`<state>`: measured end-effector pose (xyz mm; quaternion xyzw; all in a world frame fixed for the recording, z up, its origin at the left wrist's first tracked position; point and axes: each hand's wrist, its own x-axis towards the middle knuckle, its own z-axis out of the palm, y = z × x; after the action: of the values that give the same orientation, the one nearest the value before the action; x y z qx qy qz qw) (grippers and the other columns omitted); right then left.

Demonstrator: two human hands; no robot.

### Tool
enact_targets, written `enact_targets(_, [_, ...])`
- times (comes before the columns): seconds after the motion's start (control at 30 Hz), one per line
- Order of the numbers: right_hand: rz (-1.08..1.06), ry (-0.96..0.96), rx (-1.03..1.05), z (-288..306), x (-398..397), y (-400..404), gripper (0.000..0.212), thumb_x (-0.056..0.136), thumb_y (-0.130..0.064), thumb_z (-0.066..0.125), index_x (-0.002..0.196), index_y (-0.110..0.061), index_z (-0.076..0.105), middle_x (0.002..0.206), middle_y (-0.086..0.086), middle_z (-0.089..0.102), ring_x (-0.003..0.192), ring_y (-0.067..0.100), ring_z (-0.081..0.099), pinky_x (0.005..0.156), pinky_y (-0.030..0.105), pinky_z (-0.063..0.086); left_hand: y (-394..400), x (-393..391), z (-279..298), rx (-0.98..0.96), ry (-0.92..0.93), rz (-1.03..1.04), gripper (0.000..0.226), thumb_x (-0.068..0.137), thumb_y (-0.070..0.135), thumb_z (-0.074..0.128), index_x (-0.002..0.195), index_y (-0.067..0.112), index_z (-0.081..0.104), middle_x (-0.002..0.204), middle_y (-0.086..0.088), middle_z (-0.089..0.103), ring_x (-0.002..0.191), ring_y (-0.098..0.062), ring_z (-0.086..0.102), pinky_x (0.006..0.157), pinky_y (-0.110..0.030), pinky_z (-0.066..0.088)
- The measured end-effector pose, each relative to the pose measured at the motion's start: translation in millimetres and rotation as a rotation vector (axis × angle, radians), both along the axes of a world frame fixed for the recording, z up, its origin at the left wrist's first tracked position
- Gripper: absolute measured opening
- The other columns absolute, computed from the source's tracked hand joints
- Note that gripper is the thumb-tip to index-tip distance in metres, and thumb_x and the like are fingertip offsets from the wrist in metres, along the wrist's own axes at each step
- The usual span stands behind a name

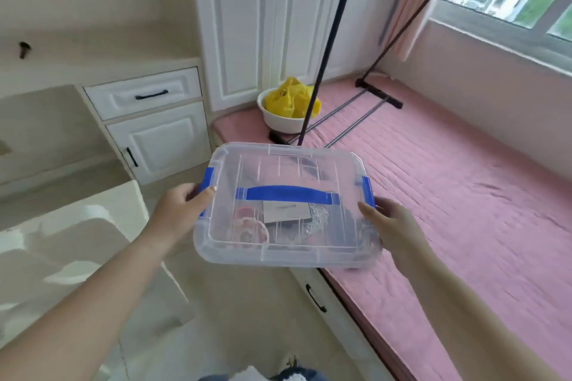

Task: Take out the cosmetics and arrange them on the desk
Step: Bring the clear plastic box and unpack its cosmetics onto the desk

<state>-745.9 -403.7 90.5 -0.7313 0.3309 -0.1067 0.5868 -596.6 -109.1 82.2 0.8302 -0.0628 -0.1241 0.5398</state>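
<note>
A clear plastic storage box (288, 170) with a closed lid, blue side latches and a blue top handle (286, 194) is held in the air in front of me. My left hand (182, 207) grips its left side at the blue latch. My right hand (391, 226) grips its right side at the other latch. Through the lid I see cosmetics inside: a round pink case (249, 227), a flat grey box (286, 210) and something shiny and crinkled (317, 219). The white desk (93, 71) lies at the upper left.
A pink padded bench (448, 189) runs along the window on the right, carrying a white basin with a yellow bag (289, 105) and a dark clothes rack (334, 56). A cream chair (77, 241) stands at the left. White drawers and cabinet doors (154, 124) sit beneath the desk.
</note>
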Motion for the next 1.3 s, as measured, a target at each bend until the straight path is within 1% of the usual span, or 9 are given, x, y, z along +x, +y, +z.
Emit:
enact_targets(0.13, [0.130, -0.026, 0.009, 6.1, 79.9, -36.2, 0.027, 0.087, -0.025, 0.062, 0.113, -0.018, 0.066, 0.096, 0.001, 0.073, 0.079, 0.019, 0.070, 0.064, 0.030, 0.055, -17.1, 38.0, 10.1, 0.027, -0.034, 0.155, 0.039, 0.088, 0.040, 0.055, 0.094, 0.003, 0.064, 0.079, -0.007, 0.058, 0.072, -0.019, 0.052, 0.064, -0.030, 0.039])
enact_targets(0.33, [0.255, -0.037, 0.032, 0.5, 183.6, -50.5, 0.012, 0.088, -0.023, 0.062, 0.097, -0.025, 0.069, 0.089, -0.001, 0.074, 0.082, 0.023, 0.071, 0.079, 0.044, 0.057, -26.6, 97.5, 17.8, 0.033, -0.059, 0.322, 0.032, 0.091, 0.033, 0.055, 0.067, 0.012, 0.054, 0.065, -0.001, 0.048, 0.061, -0.016, 0.045, 0.057, -0.025, 0.034])
enact_targets(0.5, [0.348, -0.057, 0.069, -6.2, 289.4, -44.6, 0.018, 0.090, -0.022, 0.060, 0.105, -0.018, 0.069, 0.083, -0.004, 0.073, 0.067, 0.014, 0.067, 0.058, 0.027, 0.051, -18.2, 176.2, 12.1, 0.013, -0.052, 0.425, 0.030, 0.091, 0.033, 0.057, 0.068, 0.014, 0.055, 0.067, -0.001, 0.049, 0.060, -0.015, 0.046, 0.056, -0.024, 0.034])
enact_targets(0.63, [0.413, -0.064, 0.054, -7.3, 372.4, -32.0, 0.020, 0.090, -0.021, 0.060, 0.107, -0.017, 0.069, 0.087, -0.003, 0.074, 0.075, 0.016, 0.069, 0.069, 0.033, 0.055, -3.7, 245.5, 7.3, 0.012, -0.039, 0.479, 0.030, 0.090, 0.035, 0.057, 0.083, 0.007, 0.063, 0.074, -0.005, 0.056, 0.065, -0.017, 0.051, 0.060, -0.027, 0.037])
enact_targets(0.73, [0.439, -0.087, 0.040, 0.6, 438.0, -18.1, 0.016, 0.090, -0.020, 0.060, 0.101, -0.023, 0.070, 0.078, -0.009, 0.074, 0.068, 0.009, 0.069, 0.058, 0.023, 0.054, 11.9, 304.1, 10.1, -0.015, -0.039, 0.498, 0.032, 0.091, 0.033, 0.057, 0.088, 0.001, 0.062, 0.077, -0.008, 0.056, 0.068, -0.018, 0.052, 0.061, -0.027, 0.037])
enact_targets(0.83, [0.480, -0.094, 0.039, 8.1, 507.7, -3.0, 0.020, 0.089, -0.020, 0.061, 0.107, -0.016, 0.069, 0.086, 0.001, 0.074, 0.072, 0.017, 0.069, 0.061, 0.029, 0.055, 26.0, 362.9, 17.8, -0.040, -0.047, 0.539, 0.025, 0.091, 0.033, 0.057, 0.095, 0.009, 0.066, 0.084, -0.008, 0.061, 0.074, -0.018, 0.056, 0.064, -0.025, 0.040])
enact_targets(0.9, [0.494, -0.093, 0.028, 11.0, 544.9, 4.6, 0.020, 0.089, -0.021, 0.061, 0.106, -0.016, 0.069, 0.089, 0.003, 0.074, 0.070, 0.016, 0.069, 0.059, 0.029, 0.055, 32.6, 391.4, 22.5, -0.018, -0.056, 0.549, 0.022, 0.092, 0.031, 0.056, 0.090, 0.011, 0.066, 0.079, -0.006, 0.059, 0.070, -0.017, 0.054, 0.062, -0.024, 0.038])
enact_targets(1.03, [0.569, -0.080, -0.001, 9.8, 627.7, 21.8, 0.025, 0.085, -0.030, 0.063, 0.104, -0.016, 0.070, 0.089, 0.001, 0.075, 0.085, 0.024, 0.071, 0.079, 0.043, 0.057, 49.5, 454.4, 25.5, 0.005, -0.072, 0.628, 0.022, 0.091, 0.028, 0.057, 0.070, 0.019, 0.060, 0.069, -0.002, 0.055, 0.064, -0.017, 0.049, 0.059, -0.027, 0.036])
enact_targets(1.3, [0.748, -0.091, -0.064, 7.7, 807.2, 54.1, 0.016, 0.090, -0.024, 0.057, 0.100, -0.022, 0.069, 0.079, 0.002, 0.070, 0.067, 0.017, 0.061, 0.063, 0.032, 0.050, 80.3, 593.1, 22.3, 0.068, -0.047, 0.716, 0.030, 0.090, 0.035, 0.054, 0.081, 0.008, 0.063, 0.071, -0.002, 0.055, 0.066, -0.017, 0.051, 0.063, -0.029, 0.037])
